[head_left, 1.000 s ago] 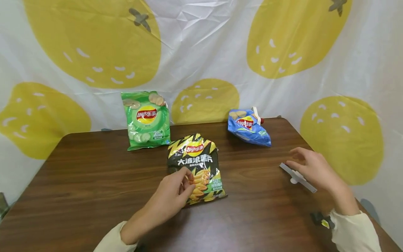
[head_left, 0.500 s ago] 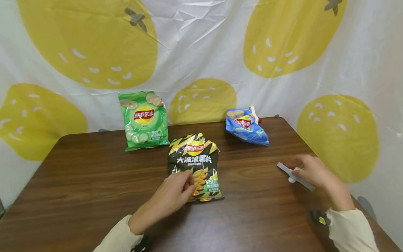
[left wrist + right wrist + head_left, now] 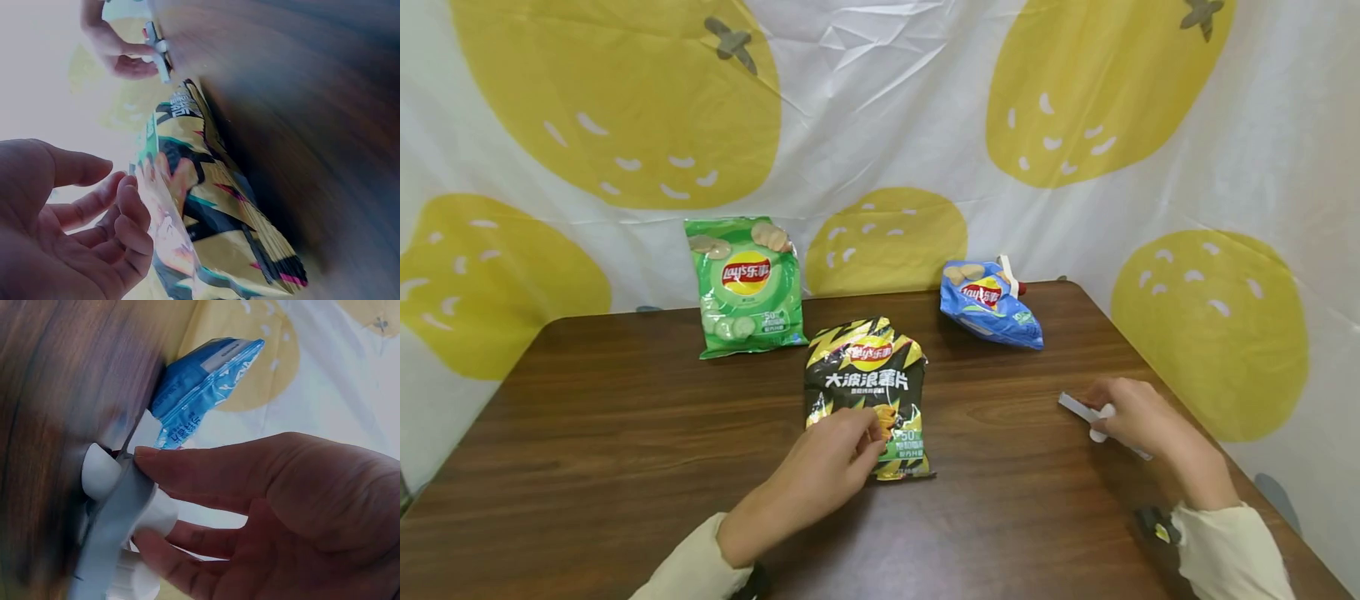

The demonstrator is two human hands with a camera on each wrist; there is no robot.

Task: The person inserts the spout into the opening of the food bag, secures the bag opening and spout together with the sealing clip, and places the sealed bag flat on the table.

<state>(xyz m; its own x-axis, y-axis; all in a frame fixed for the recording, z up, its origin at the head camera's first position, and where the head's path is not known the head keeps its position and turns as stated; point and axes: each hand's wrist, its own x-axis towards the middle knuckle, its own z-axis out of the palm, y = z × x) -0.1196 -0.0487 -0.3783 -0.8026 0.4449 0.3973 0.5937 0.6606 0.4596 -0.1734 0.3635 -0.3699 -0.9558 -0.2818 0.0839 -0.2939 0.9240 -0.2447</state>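
Observation:
A black and yellow chip bag lies in the middle of the table. My left hand is over its lower part, the fingers loosely bent; the left wrist view shows nothing between the thumb and the fingertips. At the right, my right hand pinches a long white bag clip low at the table. Close up, the thumb lies against the clip's flat strip and the other fingers reach around its round white parts. The hand covers part of the clip in the head view.
Upright at the back left stands a green chip bag. A blue chip bag lies at the back right, a white clip with a red end on its top. Behind the wooden table hangs a fruit-patterned curtain.
My right hand has come down onto the bag clip and its fingers have closed around it. The left hand has shifted slightly to the right over the black bag.

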